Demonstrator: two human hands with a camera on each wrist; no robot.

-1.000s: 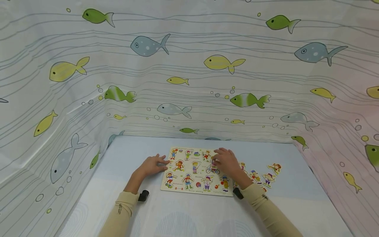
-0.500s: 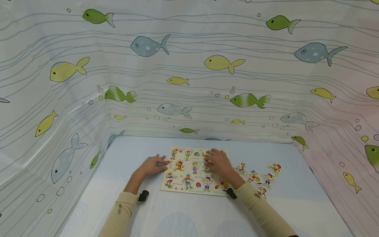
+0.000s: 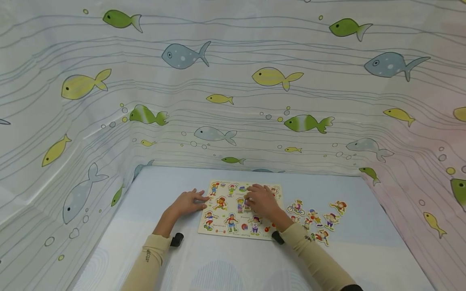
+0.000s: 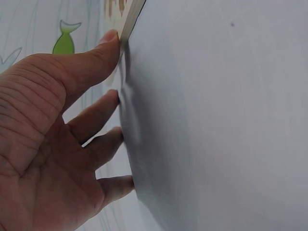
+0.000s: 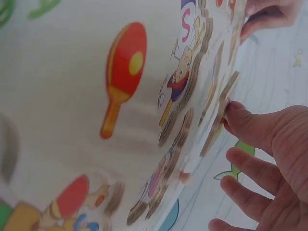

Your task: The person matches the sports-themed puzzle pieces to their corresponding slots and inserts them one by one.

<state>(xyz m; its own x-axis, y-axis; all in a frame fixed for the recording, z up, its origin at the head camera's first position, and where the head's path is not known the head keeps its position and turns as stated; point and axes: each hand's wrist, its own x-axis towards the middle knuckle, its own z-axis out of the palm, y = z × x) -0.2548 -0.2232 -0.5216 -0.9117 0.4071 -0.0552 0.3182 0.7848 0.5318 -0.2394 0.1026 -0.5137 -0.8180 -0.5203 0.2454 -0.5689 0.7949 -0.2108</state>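
Observation:
A wooden puzzle board [image 3: 223, 220] printed with children playing sports lies on the table. My right hand [image 3: 261, 200] pinches a flat wooden puzzle piece [image 5: 220, 115] over the board's middle; that piece is seen edge-on in the right wrist view, its picture mostly hidden. Beside the held piece, a puzzle piece of a child with an "S" shirt [image 5: 183, 72] sits in the board. My left hand [image 3: 188, 203] is at the board's left edge, thumb against that edge in the left wrist view, the other fingertips resting on the tabletop with the fingers spread.
Several loose puzzle pieces lie right of the board, among them a cyclist piece [image 3: 296, 207], a piece with a purple cap [image 3: 331, 221] and a farther piece [image 3: 338, 207]. A fish-patterned curtain [image 3: 233, 117] surrounds the pale blue table [image 3: 174, 182] at the back and sides.
My right hand has moved left over the board with the puzzle piece, from the right side toward the middle, uncovering loose pieces. My left hand has stayed at the board's left edge.

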